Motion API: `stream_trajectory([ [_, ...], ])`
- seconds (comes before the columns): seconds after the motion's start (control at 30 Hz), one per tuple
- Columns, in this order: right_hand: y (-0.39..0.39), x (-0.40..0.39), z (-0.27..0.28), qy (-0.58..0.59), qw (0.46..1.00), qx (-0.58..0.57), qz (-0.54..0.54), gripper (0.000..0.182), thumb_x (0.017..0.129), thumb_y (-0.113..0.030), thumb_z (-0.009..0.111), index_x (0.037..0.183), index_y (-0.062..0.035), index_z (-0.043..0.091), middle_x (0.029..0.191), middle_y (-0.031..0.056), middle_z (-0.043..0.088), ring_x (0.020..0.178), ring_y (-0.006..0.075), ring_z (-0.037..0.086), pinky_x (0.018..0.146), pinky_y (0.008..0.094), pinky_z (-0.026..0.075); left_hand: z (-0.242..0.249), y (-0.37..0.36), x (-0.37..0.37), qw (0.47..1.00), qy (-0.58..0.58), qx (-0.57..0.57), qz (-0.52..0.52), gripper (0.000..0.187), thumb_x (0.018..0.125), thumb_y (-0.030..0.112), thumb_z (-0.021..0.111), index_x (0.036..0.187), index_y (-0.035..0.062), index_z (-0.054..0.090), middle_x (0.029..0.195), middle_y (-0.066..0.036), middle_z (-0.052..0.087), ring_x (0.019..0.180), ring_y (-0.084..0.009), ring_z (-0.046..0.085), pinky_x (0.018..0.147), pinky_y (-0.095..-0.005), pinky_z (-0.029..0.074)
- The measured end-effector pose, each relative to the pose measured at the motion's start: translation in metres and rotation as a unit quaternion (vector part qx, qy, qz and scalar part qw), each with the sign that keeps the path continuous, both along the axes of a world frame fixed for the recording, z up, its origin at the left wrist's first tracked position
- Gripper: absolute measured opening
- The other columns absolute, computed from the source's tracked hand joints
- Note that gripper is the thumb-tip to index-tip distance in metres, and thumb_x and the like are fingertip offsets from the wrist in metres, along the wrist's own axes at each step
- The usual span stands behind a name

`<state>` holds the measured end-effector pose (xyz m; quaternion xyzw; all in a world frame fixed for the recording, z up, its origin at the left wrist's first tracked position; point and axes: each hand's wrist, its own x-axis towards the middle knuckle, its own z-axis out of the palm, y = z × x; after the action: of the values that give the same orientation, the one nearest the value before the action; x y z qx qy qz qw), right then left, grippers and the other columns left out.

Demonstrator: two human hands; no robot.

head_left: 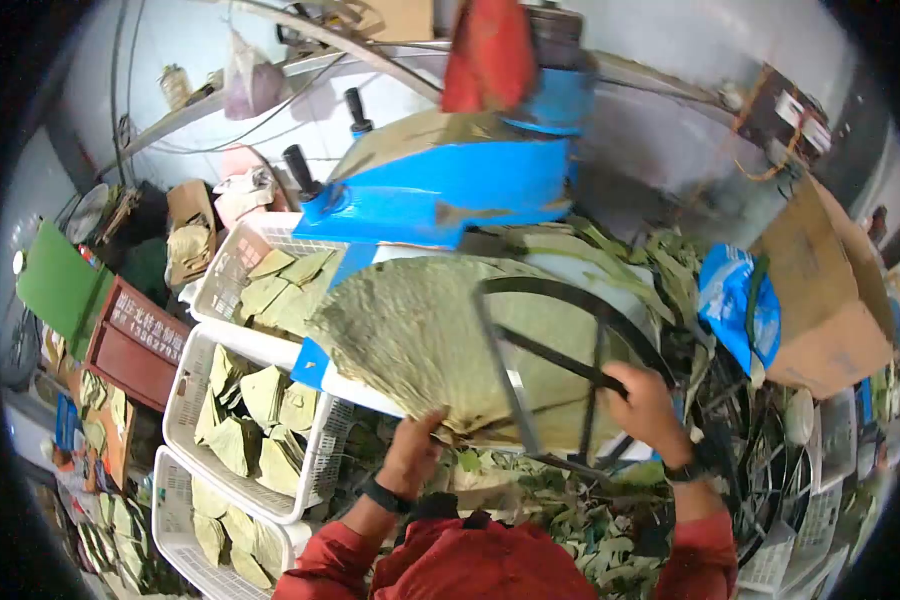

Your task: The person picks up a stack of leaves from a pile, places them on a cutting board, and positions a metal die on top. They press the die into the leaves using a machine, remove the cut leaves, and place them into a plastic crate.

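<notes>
A wide stack of dried greenish leaves (410,320) lies on a white board in front of a blue machine (490,185). My left hand (412,450) grips the leaves' near edge, with its fingers closed on them. A black metal frame (518,390) with crossbars and a curved side lies over the right part of the leaves. My right hand (645,405) is closed round the frame at its right side.
White baskets (305,490) of cut leaf pieces line the left side. Leaf scraps (610,520) lie below the board. At the right are a cardboard box (820,310) and a blue bag (735,300). Two black handles (298,168) rise from the machine's left end.
</notes>
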<state>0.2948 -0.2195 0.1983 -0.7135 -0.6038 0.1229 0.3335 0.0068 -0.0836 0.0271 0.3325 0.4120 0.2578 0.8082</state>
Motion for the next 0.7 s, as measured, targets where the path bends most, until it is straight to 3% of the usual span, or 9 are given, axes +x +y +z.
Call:
stream_trajectory([
  [0.07, 0.064, -0.018, -0.001, -0.014, 0.997, -0.043, 0.057, 0.015, 0.077, -0.012, 0.058, 0.088, -0.0028, 0.06, 0.073, 0.0209, 0.058, 0.067, 0.0378, 0.056, 0.058, 0.0408, 0.044, 0.035, -0.009, 0.016, 0.992, -0.065, -0.069, 0.082, 0.023, 0.086, 0.004, 0.056, 0.109, 0.0013, 0.055, 0.096, -0.008, 0.064, 0.084, -0.0194, 0.062, 0.071, -0.031, 0.053],
  [0.2, 0.146, -0.039, -0.038, -0.077, 0.99, -0.047, 0.105, 0.017, 0.076, -0.016, 0.057, 0.089, -0.0053, 0.061, 0.071, 0.0197, 0.058, 0.065, 0.0383, 0.056, 0.057, 0.0456, 0.043, 0.041, -0.015, 0.016, 0.99, -0.065, -0.074, 0.1, 0.029, 0.085, 0.007, 0.06, 0.111, 0.0, 0.049, 0.102, -0.008, 0.06, 0.091, -0.0192, 0.059, 0.079, -0.0326, 0.049],
  [0.27, 0.16, -0.05, -0.046, -0.074, 0.984, -0.118, 0.107, 0.02, 0.077, -0.017, 0.058, 0.093, -0.0045, 0.061, 0.074, 0.0196, 0.059, 0.066, 0.0389, 0.057, 0.059, 0.0476, 0.044, 0.03, -0.018, 0.015, 0.989, -0.101, -0.046, 0.095, 0.035, 0.086, 0.009, 0.06, 0.115, -0.0018, 0.043, 0.108, -0.009, 0.055, 0.096, -0.0184, 0.055, 0.084, -0.0315, 0.045],
  [0.37, 0.156, -0.057, -0.08, -0.133, 0.982, -0.097, 0.094, 0.026, 0.079, -0.017, 0.057, 0.101, -0.0032, 0.058, 0.079, 0.0192, 0.061, 0.066, 0.0396, 0.058, 0.059, 0.049, 0.045, 0.028, -0.019, 0.007, 0.993, -0.075, -0.071, 0.055, 0.038, 0.087, 0.009, 0.059, 0.118, -0.0016, 0.039, 0.11, -0.011, 0.052, 0.098, -0.0182, 0.052, 0.084, -0.0317, 0.044],
  [0.4, 0.153, -0.056, -0.085, -0.17, 0.978, -0.062, 0.105, 0.026, 0.08, -0.016, 0.056, 0.102, -0.0017, 0.054, 0.08, 0.0187, 0.061, 0.067, 0.0396, 0.058, 0.06, 0.0498, 0.045, 0.031, -0.018, 0.004, 0.997, -0.006, -0.074, 0.021, 0.043, 0.088, 0.009, 0.058, 0.122, -0.0012, 0.035, 0.112, -0.012, 0.049, 0.099, -0.0177, 0.051, 0.084, -0.0328, 0.043],
  [0.5, 0.159, -0.061, -0.084, -0.19, 0.964, -0.167, 0.08, 0.02, 0.081, -0.014, 0.055, 0.096, -0.0014, 0.051, 0.078, 0.0188, 0.06, 0.069, 0.0391, 0.058, 0.061, 0.0494, 0.046, 0.054, -0.019, 0.005, 0.99, -0.074, -0.11, 0.054, 0.047, 0.087, 0.01, 0.058, 0.125, -0.0009, 0.032, 0.111, -0.011, 0.049, 0.096, -0.0188, 0.051, 0.082, -0.0326, 0.044],
  [0.57, 0.161, -0.062, -0.089, -0.184, 0.965, -0.169, 0.077, 0.016, 0.081, -0.015, 0.054, 0.089, -0.0009, 0.049, 0.076, 0.019, 0.059, 0.07, 0.0398, 0.058, 0.063, 0.0496, 0.046, 0.058, -0.015, 0.008, 0.993, -0.058, -0.1, 0.034, 0.036, 0.086, 0.008, 0.058, 0.116, 0.0034, 0.038, 0.102, -0.007, 0.051, 0.088, -0.0156, 0.052, 0.075, -0.0295, 0.045],
  [0.6, 0.158, -0.062, -0.083, -0.18, 0.962, -0.188, 0.08, 0.02, 0.081, -0.014, 0.053, 0.096, -0.0002, 0.051, 0.085, 0.0193, 0.059, 0.079, 0.0379, 0.059, 0.065, 0.0475, 0.047, 0.067, -0.012, 0.009, 0.991, -0.045, -0.12, 0.029, 0.032, 0.086, 0.007, 0.058, 0.112, 0.0049, 0.039, 0.099, -0.005, 0.051, 0.084, -0.0139, 0.052, 0.07, -0.0282, 0.045],
  [0.7, 0.15, -0.047, -0.096, -0.104, 0.989, 0.002, 0.109, 0.03, 0.08, -0.014, 0.053, 0.107, -0.0006, 0.053, 0.097, 0.0195, 0.058, 0.09, 0.0347, 0.058, 0.07, 0.0434, 0.048, 0.047, -0.009, 0.013, 0.995, -0.008, -0.103, 0.014, 0.025, 0.085, 0.008, 0.06, 0.102, 0.0101, 0.042, 0.084, 0.0, 0.052, 0.068, -0.0075, 0.047, 0.052, -0.0235, 0.04],
])
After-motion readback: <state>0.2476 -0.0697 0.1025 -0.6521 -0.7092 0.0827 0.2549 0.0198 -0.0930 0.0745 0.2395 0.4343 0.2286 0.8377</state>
